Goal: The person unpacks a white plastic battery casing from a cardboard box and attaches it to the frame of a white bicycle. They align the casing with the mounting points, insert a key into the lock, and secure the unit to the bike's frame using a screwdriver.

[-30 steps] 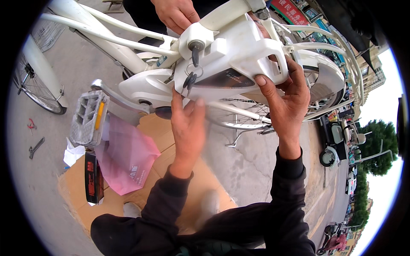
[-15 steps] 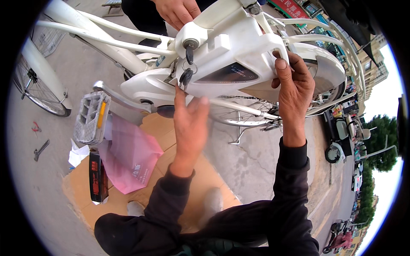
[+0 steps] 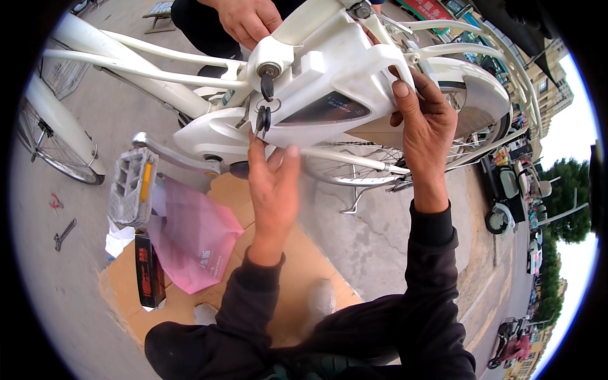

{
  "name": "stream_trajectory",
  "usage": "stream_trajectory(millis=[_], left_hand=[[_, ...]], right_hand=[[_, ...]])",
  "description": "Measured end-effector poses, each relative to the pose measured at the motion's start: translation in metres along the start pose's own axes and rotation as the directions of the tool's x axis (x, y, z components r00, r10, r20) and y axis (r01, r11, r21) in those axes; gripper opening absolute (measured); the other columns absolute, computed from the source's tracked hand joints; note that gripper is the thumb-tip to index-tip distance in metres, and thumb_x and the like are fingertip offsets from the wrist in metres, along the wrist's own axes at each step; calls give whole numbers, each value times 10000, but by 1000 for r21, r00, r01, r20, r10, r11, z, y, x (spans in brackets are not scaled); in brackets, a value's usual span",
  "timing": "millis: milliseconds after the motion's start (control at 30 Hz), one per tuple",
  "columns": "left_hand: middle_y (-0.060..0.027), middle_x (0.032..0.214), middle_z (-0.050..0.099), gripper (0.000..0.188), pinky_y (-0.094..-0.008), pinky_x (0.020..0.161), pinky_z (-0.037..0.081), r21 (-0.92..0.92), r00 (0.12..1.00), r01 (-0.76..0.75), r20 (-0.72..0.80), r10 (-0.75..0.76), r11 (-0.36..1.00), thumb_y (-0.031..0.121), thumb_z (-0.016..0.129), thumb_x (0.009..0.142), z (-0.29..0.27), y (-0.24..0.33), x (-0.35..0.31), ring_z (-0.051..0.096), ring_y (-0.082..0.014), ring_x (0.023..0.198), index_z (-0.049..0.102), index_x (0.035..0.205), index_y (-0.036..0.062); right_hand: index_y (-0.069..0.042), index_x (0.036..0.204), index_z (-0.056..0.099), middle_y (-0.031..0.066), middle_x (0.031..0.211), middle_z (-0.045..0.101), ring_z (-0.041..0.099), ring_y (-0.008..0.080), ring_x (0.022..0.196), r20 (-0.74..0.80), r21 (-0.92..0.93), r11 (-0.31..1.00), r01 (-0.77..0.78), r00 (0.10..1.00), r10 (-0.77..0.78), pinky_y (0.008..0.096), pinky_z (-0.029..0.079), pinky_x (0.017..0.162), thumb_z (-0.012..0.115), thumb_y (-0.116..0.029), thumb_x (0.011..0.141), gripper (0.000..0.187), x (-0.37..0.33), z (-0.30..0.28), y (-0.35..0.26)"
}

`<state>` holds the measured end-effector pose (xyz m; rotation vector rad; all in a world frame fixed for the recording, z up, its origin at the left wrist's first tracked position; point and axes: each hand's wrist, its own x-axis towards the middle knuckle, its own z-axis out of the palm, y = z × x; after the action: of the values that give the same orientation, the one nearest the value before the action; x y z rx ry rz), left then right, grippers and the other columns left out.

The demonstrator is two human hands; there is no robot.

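Observation:
A white battery case [image 3: 373, 95] with a dark triangular label sits at a tilt in the frame of a white bicycle [image 3: 145, 82]. My right hand [image 3: 427, 123] is closed round the handle loop at its right end, thumb in front. At the case's lower left edge, my left hand [image 3: 273, 190] grips from below, with index finger and thumb against the edge; its other fingers are partly hidden. A key [image 3: 267, 87] stands in the round lock above, and more black keys [image 3: 263, 118] hang from its ring, just over my left fingertips.
Another person's hand [image 3: 250, 22] rests by the frame at the top. A pedal [image 3: 133, 187] juts out at left. Cardboard [image 3: 240, 285] on the ground bears a pink bag [image 3: 196, 234] and a black box [image 3: 149, 269]. Pliers [image 3: 56, 201] and a wrench [image 3: 64, 234] lie at far left.
The battery case, the bicycle frame around it and both my hands have shifted slightly left in view, the case also a little upward. Both hands keep their places on the case.

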<state>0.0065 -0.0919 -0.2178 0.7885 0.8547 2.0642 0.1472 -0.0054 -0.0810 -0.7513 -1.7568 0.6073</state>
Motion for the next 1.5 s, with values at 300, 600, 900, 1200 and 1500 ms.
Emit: stream_trajectory(millis=[300, 600, 900, 1200, 1500], left_hand=[[-192, 1526, 396, 645, -390, 1086, 451, 70, 999, -30, 20, 29, 997, 81, 577, 1018, 2, -7, -3, 516, -287, 1326, 249, 1556, -52], [-201, 1499, 434, 671, -345, 1084, 420, 99, 998, 19, 62, -25, 995, 101, 566, 1027, -3, 1, -1, 531, -272, 1320, 213, 1575, -57], [-122, 1380, 493, 576, -325, 1002, 450, 205, 999, -25, 40, 17, 978, 262, 594, 1046, -1, -4, -3, 531, -163, 1118, 373, 1496, -21], [-215, 1549, 374, 753, -355, 1082, 420, 156, 997, 75, 7, -78, 985, 129, 603, 1007, -4, -6, -6, 467, -307, 1381, 167, 1595, -51], [-199, 1567, 360, 746, -413, 1173, 340, 74, 998, 10, 68, -15, 997, 100, 589, 1001, -4, -8, -4, 438, -319, 1403, 165, 1596, -48]], right_hand=[[22, 1183, 701, -26, 872, 650, 494, 31, 664, -10, 24, 996, 89, 996, -89, 195, 401, 562, 762, -178, 951, 313, 7, 2, 9], [28, 1143, 697, -38, 792, 617, 478, 25, 670, 45, -16, 998, 63, 997, -62, 191, 389, 574, 752, -233, 962, 322, -1, -2, 7], [1, 1114, 703, -36, 766, 589, 465, 32, 659, 100, -31, 996, 81, 992, -77, 206, 397, 572, 750, -241, 960, 290, 8, -11, 14], [8, 1106, 675, -16, 847, 612, 466, 52, 737, 122, -36, 999, 18, 992, -14, 217, 414, 651, 729, -187, 967, 245, 9, -10, 3], [-2, 1054, 650, 26, 852, 613, 503, 112, 763, 138, -176, 976, 127, 985, -103, 255, 432, 681, 707, -239, 987, 253, 2, -11, 10]])
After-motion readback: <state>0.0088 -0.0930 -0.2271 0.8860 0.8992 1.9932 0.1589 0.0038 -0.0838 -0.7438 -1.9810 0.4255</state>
